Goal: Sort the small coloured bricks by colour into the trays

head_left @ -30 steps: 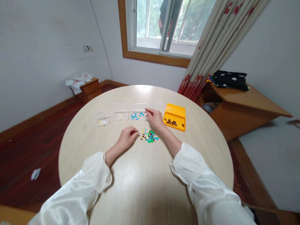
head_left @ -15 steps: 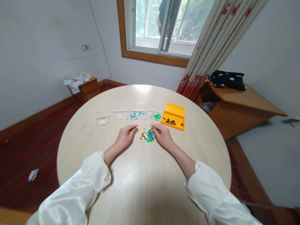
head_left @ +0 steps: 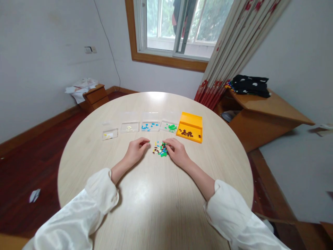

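A mixed pile of small toy building bricks, in green, blue, brown, yellow and cream, lies on the round table. Just left of the pile, my left hand is closed in a pinch; a tiny green brick shows at its fingertips. My right hand reaches onto the pile's right side, thumb and fingers bent together over the bricks. Whether a brick is between those fingers is hidden. Beyond the hands stand a yellow case with brown bricks and a clear box with green ones.
Further left along the row are clear lidded boxes: one with blue bricks, one with cream pieces, one with a few yellow pieces. They stand on the pale round table. A wooden cabinet stands at the right.
The whole view has shifted slightly, so the table and boxes sit a little further left. Both hands keep nearly the same places beside the pile, the left still pinched.
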`<state>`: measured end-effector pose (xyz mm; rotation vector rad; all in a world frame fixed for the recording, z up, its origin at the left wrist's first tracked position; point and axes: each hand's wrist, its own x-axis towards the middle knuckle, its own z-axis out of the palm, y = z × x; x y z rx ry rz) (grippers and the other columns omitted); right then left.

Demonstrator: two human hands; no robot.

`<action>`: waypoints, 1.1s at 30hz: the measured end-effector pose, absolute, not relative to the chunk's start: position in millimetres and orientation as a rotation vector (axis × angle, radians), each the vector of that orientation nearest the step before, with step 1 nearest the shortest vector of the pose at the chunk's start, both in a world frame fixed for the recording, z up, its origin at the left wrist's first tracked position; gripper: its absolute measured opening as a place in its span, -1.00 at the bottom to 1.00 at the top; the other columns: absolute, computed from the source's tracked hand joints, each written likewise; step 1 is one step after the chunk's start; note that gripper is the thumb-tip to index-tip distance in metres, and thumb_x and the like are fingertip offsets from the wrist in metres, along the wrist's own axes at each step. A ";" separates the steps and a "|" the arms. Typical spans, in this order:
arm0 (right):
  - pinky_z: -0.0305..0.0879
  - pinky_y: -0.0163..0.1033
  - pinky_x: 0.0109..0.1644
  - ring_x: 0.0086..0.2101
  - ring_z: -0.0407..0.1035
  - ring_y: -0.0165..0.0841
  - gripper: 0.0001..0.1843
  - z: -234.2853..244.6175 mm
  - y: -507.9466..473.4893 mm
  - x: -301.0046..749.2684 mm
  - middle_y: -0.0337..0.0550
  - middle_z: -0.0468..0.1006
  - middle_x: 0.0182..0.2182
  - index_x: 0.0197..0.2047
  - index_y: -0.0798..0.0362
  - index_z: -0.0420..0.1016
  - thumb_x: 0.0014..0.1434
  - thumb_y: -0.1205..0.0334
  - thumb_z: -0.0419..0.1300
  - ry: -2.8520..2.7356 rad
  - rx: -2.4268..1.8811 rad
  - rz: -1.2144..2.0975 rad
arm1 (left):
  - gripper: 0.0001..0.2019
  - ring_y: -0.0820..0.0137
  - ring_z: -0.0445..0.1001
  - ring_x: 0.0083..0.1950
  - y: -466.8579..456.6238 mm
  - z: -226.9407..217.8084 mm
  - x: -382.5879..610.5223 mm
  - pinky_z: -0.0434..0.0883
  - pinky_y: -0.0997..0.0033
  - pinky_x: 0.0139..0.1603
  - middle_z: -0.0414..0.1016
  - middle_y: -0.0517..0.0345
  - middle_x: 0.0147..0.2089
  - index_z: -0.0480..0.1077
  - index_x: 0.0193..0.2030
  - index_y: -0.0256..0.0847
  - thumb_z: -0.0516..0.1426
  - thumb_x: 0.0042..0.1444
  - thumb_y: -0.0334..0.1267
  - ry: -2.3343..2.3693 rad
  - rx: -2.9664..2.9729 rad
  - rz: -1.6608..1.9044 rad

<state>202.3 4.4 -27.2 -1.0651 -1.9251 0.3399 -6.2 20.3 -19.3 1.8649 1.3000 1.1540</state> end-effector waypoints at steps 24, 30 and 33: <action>0.37 -0.21 -0.13 -0.24 0.40 -0.36 -0.80 -10.7 -10.7 173.0 -0.07 0.53 -0.29 -0.19 0.05 0.52 0.23 0.28 0.07 -2.009 -0.828 0.493 | -0.90 0.49 0.34 -0.44 4.5 -10.2 6.8 0.29 0.50 -0.36 0.40 0.26 -0.51 0.36 -0.47 -0.22 0.17 -0.06 -0.26 1.207 1.919 1.153; 0.38 -0.22 -0.12 -0.23 0.41 -0.36 -0.78 -11.8 -9.7 173.9 -0.04 0.52 -0.28 -0.20 0.08 0.52 0.25 0.27 0.05 -1.968 -0.866 0.468 | -0.92 0.48 0.37 -0.40 4.9 -10.4 8.4 0.32 0.50 -0.32 0.44 0.24 -0.44 0.36 -0.41 -0.21 0.15 -0.02 -0.26 1.170 1.940 1.179; 0.38 -0.21 -0.11 -0.21 0.41 -0.35 -0.76 -14.3 -7.1 175.2 -0.04 0.52 -0.27 -0.17 0.06 0.52 0.25 0.24 0.04 -1.950 -0.897 0.433 | -0.91 0.48 0.39 -0.39 4.5 -9.5 8.9 0.33 0.48 -0.30 0.46 0.21 -0.41 0.38 -0.37 -0.21 0.15 0.00 -0.25 1.156 1.942 1.176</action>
